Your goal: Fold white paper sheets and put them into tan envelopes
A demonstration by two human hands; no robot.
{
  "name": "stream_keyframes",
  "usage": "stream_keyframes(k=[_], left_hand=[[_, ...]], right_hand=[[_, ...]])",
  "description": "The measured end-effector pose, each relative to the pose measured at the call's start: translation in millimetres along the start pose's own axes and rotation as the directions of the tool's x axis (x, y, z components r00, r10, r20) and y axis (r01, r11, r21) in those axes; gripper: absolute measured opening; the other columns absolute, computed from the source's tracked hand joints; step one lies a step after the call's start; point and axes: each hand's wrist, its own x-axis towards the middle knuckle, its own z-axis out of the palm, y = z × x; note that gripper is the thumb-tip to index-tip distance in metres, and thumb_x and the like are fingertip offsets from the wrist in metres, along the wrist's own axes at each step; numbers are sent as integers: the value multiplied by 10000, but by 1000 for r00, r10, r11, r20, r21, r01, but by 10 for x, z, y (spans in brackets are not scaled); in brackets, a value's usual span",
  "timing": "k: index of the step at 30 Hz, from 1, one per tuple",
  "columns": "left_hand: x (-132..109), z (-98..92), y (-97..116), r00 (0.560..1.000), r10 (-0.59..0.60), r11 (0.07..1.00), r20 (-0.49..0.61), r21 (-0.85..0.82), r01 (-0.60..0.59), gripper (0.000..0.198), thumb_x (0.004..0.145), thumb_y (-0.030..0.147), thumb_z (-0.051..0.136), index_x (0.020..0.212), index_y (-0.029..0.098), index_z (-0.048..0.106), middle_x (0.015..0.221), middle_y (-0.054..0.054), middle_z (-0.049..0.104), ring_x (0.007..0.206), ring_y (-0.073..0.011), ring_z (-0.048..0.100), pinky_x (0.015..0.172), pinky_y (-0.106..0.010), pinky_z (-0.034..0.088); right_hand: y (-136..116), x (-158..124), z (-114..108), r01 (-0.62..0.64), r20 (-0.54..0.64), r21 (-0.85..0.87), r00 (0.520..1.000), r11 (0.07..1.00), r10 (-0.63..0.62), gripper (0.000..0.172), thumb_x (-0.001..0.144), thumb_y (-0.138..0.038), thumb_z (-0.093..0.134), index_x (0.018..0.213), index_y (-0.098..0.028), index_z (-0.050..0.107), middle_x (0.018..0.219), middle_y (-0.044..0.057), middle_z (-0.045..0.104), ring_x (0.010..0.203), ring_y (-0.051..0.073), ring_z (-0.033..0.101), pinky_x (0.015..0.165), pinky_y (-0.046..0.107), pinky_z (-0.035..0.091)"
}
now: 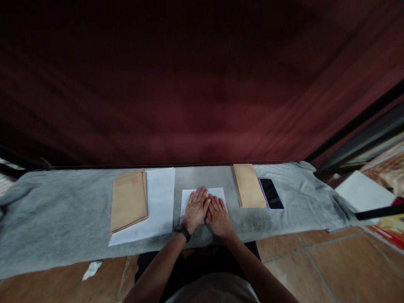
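Note:
A small white sheet of paper [186, 198], perhaps folded, lies on the grey cloth in front of me. My left hand [196, 209] rests flat on it, fingers stretched out, with a dark band on the wrist. Beside it my right hand [218, 216] also lies flat on the paper, its fingers extended, the two hands touching or nearly so at the thumbs. Both palms hide most of the sheet. Left of the hands are brown envelopes [128, 202] on top of larger white paper [161, 200]. To the right sits a stack of narrower brown envelopes [250, 186].
A phone [271, 194] lies right of the narrow envelopes. The grey cloth [69, 210] covers a long, narrow surface, with a dark red curtain [202, 105] behind it. A white scrap [92, 270] is on the tiled floor. A white box [364, 191] stands far right.

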Motion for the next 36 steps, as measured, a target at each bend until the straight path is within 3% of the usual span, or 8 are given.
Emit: stream_keyframes(k=[4,7,13,20,24,26,32,36], left_hand=[[73,1,-20,1000,-4,1000,-25,25,5,525,1015,347,335,1508,181,406,1578,-77,407,1507,-224,266,1247,-469,157],[-9,3,-10,999,28,998,-18,56,-27,525,1017,337,339,1511,171,399,1583,-82,397,1511,-236,253,1247,-479,149],[-516,-10,57,989,148,977,5,152,-147,527,1020,324,348,1530,192,359,1587,-60,397,1511,-233,255,1244,-507,170],[-980,-98,105,974,225,944,12,244,-221,527,1027,412,357,1525,238,366,1576,-28,421,1501,-233,281,1232,-524,214],[-1017,-123,120,979,201,954,13,224,-199,472,1020,415,383,1424,207,512,1478,-52,548,1479,-244,328,1228,-535,220],[-1014,-133,120,979,202,955,18,218,-201,461,1019,423,388,1395,205,542,1450,-56,576,1473,-246,339,1228,-538,214],[-1014,-183,82,963,268,930,38,251,-269,594,999,531,386,1525,256,372,1564,-25,442,1496,-257,281,1228,-531,179],[-1023,-188,71,954,295,912,42,285,-295,784,925,664,441,1563,233,290,1609,-49,360,1516,-298,215,1218,-561,179]], right_hand=[[44,-6,20,-48,-61,55,997,997,51,510,971,-122,340,1462,-111,479,1511,127,488,1433,226,393,1196,459,327],[75,-22,46,-87,-100,89,990,992,96,514,959,-98,327,1449,-92,482,1491,147,501,1429,230,394,1177,460,364],[107,-42,73,-73,-121,130,989,989,89,567,911,-51,354,1466,-110,450,1480,147,505,1434,234,384,1175,470,369],[67,-13,26,-35,-162,202,984,979,69,432,1007,-159,344,1392,-142,538,1431,135,565,1391,225,446,1163,493,376],[-52,7,2,156,-9,201,987,967,-158,400,1036,-247,380,1389,-181,558,1465,88,548,1378,199,471,1192,460,330],[-80,63,-1,188,40,165,980,968,-197,421,1045,-281,381,1430,-184,520,1511,77,498,1401,196,444,1197,445,319],[71,319,-46,99,50,20,994,995,-99,452,1044,-282,392,1481,-197,466,1558,59,429,1447,217,377,1201,441,292],[224,95,-106,57,23,-46,998,997,-56,462,1036,-287,407,1485,-193,460,1555,76,432,1441,230,387,1191,447,293]])
